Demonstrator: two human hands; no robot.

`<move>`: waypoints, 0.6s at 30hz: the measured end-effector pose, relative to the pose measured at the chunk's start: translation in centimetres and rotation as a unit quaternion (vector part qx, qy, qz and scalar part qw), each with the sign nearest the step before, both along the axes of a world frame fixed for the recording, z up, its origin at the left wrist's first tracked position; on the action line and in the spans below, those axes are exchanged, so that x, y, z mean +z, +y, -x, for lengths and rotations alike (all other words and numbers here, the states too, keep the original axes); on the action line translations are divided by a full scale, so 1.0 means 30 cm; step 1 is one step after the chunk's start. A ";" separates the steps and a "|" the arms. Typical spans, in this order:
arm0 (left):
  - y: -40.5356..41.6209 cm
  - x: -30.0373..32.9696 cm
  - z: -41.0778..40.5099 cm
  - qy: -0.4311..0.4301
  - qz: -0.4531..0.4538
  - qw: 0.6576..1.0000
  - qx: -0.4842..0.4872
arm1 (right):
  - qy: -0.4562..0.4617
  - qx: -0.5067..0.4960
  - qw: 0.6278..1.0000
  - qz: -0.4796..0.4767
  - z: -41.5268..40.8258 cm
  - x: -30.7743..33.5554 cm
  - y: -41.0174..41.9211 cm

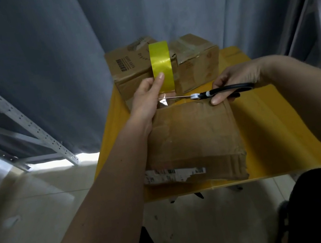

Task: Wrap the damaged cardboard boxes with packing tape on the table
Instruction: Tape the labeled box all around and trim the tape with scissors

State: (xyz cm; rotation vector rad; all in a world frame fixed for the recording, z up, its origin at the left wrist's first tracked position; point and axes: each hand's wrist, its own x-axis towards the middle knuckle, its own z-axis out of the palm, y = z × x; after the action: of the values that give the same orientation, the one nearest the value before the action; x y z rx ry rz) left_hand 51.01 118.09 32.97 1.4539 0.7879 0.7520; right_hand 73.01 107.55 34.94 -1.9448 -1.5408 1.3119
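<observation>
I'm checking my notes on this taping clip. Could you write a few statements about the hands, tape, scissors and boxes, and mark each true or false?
1. The left hand holds the yellow tape roll upright. True.
2. The right hand holds a knife. False: it grips black-handled scissors.
3. The scissor blades point toward the left hand. True.
4. The table is blue. False: it is yellow.
5. Two more boxes stand behind the nearest box. True.
6. The tape roll lies flat on the nearest box. False: it is held above its far edge.
</observation>
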 end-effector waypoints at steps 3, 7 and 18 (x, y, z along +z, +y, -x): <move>0.000 -0.002 -0.006 -0.007 0.002 1.000 -0.017 | -0.003 -0.005 1.000 -0.006 0.006 -0.008 0.015; 0.003 -0.006 -0.006 -0.002 -0.002 1.000 -0.010 | 0.002 -0.015 0.999 -0.030 0.009 -0.029 0.016; -0.004 -0.014 -0.007 -0.046 0.009 0.999 -0.016 | -0.016 -0.006 1.000 -0.025 0.000 -0.021 0.011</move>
State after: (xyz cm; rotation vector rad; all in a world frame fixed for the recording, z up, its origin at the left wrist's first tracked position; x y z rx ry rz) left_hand 51.21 117.98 32.56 1.4028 0.6970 0.7796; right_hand 73.00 107.89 34.30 -1.9494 -1.5598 1.2306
